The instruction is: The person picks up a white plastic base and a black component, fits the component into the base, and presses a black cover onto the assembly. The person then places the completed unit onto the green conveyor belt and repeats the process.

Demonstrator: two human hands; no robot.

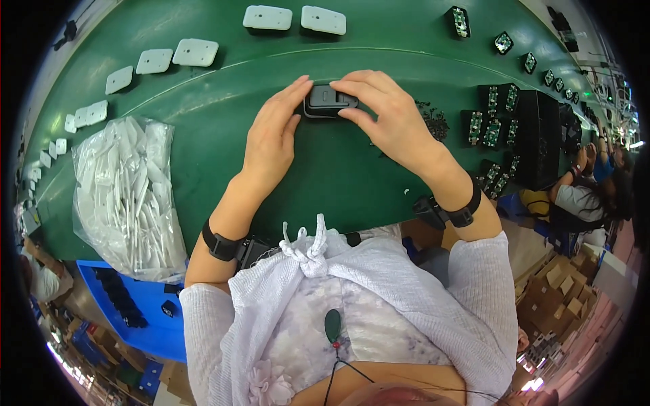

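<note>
A small black rectangular plastic housing [321, 100] lies on the green tabletop in front of me, held between both hands. My left hand [271, 128] presses its fingertips and thumb to the housing's left side. At the other end, my right hand [383, 107] grips the housing, fingers over the far right corner and thumb at the near right. The fingertips hide parts of both ends. Just right of my right hand is a pile of small black parts [433, 120], partly covered by that hand.
White plates [196, 52] line the table's far side. A clear bag of white pieces [125, 196] lies left, above a blue bin [152, 325]. To the right stand black housings with green circuit boards [492, 132] and a black box [538, 139]. People sit farther along the table.
</note>
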